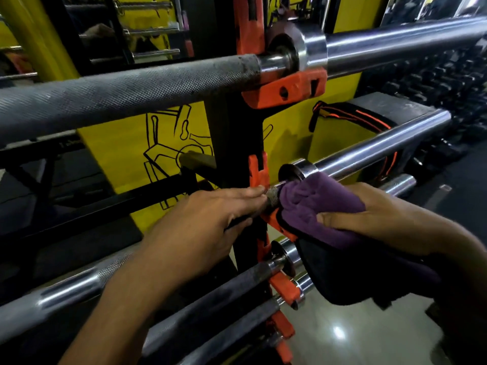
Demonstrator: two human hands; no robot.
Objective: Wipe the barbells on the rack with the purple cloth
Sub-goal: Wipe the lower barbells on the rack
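Note:
Several barbells lie across a black rack upright [232,143] on orange hooks. The top barbell [126,93] has a grey knurled shaft. On the second barbell [374,148], my right hand [382,219] holds the purple cloth [316,204] wrapped round the shaft beside the chrome collar, thumb on top of the cloth. My left hand [210,222] grips the same bar's dark shaft just left of the upright, fingertips reaching the orange hook [257,172]. More barbells [79,291] sit lower down, partly hidden by my arms.
A yellow wall panel [126,154] with black line drawings stands behind the rack. A black and orange strap [353,117] hangs at the back right. Dumbbells [448,80] fill shelves on the far right. Glossy grey floor [355,333] shows at the lower right.

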